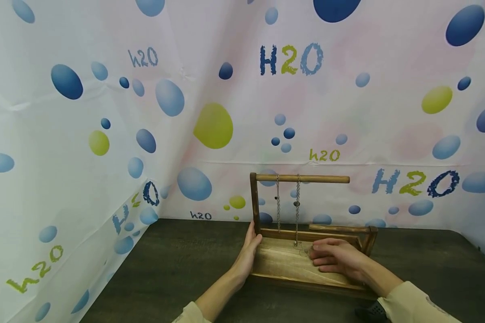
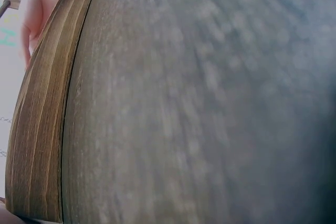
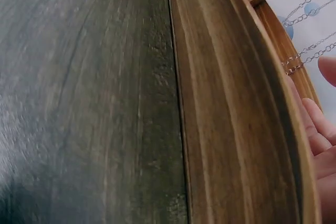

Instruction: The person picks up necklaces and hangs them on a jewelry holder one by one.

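A wooden jewelry stand (image 1: 291, 264) with a shallow tray and two raised bars sits on the dark table. Two silver chain necklaces hang from its long upper bar (image 1: 319, 179); the right-hand chain (image 1: 297, 202) reaches down to the tray floor. My left hand (image 1: 246, 255) grips the tray's left end, thumb over the edge. Over the tray's right half is my right hand (image 1: 337, 258), fingers loosely bent, fingertips close to the thin lower end of that chain. In the right wrist view, its thumb stands apart from the fingers and the chains (image 3: 310, 53) show beyond the tray wall.
The shorter, lower bar (image 1: 339, 229) juts leftward from a post at the stand's right end. Dark wood-grain tabletop (image 1: 178, 269) surrounds the stand. A white backdrop (image 1: 368, 125) printed with blue and green drops rises behind and at the left. A black object (image 1: 369, 312) shows beside the right sleeve.
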Motion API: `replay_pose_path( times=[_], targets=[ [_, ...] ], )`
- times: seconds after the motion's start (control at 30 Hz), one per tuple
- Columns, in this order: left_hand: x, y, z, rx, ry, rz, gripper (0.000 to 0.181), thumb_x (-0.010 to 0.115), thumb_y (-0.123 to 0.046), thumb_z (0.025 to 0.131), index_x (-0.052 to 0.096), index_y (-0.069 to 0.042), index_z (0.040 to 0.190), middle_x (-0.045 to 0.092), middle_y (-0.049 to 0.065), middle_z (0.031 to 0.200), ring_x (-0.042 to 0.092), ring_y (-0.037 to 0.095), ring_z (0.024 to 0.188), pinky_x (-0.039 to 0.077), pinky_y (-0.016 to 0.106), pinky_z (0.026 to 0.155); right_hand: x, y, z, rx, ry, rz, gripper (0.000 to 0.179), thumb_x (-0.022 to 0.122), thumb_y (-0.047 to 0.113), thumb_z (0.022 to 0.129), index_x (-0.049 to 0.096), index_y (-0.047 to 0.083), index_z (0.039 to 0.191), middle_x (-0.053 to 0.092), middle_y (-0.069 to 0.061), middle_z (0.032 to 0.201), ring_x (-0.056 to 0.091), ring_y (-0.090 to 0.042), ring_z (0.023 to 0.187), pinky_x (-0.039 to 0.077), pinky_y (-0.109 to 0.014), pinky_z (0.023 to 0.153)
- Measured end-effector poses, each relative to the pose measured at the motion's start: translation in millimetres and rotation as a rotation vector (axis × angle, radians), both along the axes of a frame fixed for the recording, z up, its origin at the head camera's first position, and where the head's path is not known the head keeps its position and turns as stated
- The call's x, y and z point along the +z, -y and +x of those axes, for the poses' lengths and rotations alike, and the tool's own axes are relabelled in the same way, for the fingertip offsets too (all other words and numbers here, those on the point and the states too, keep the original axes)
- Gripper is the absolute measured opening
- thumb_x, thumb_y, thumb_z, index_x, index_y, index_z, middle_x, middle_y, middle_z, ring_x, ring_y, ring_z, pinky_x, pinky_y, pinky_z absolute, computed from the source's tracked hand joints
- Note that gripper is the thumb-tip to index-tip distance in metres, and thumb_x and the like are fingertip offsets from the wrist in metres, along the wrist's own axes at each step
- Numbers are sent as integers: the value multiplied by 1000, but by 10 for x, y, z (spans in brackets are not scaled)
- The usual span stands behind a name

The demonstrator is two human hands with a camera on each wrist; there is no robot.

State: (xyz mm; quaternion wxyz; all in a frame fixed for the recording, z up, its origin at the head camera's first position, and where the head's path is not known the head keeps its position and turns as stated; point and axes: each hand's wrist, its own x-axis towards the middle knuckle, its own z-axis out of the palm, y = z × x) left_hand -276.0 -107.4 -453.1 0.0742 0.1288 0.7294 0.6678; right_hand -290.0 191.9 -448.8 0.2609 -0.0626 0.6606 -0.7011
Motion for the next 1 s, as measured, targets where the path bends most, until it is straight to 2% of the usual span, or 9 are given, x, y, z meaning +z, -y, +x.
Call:
replay_pose_path(
  times=[0.2,0.33,0.43,0.73,1.0],
  targets=[
    [-5,5,9,-5,-3,3,74,32,-46,108,-7,-15,163,-13,16,167,-6,41,151,-4,67,114,-14,8,-15,-4,-47,107,50,63,23,101,50,-10,136,71,-10,96,70,-16,76,59,-35,70],
    [-2,5,12,-6,1,-1,74,32,-47,108,-7,-16,163,-12,15,167,-9,40,151,-4,68,113,-25,11,-14,-16,-100,196,44,65,19,98,55,-10,130,65,-8,82,63,-11,59,56,-29,56],
    [1,3,12,-3,5,-1,74,32,-47,108,-7,-16,163,-12,15,167,-10,40,151,-4,68,113,-29,15,-7,-11,-133,246,40,67,15,97,57,-10,125,62,-9,77,58,-9,52,52,-27,50],
    [10,-5,1,-11,-18,8,71,30,-42,109,-8,-14,162,-14,15,167,-13,38,151,-4,67,114,-15,74,10,1,-244,420,28,71,13,94,64,-7,112,58,-8,68,54,-10,44,49,-25,44],
    [9,0,11,-16,-14,6,67,27,-36,110,-9,-15,162,-14,15,166,-12,39,151,-3,68,114,-9,105,29,8,-286,467,21,67,11,96,66,-6,108,58,-8,66,53,-10,43,48,-25,42]
  ],
)
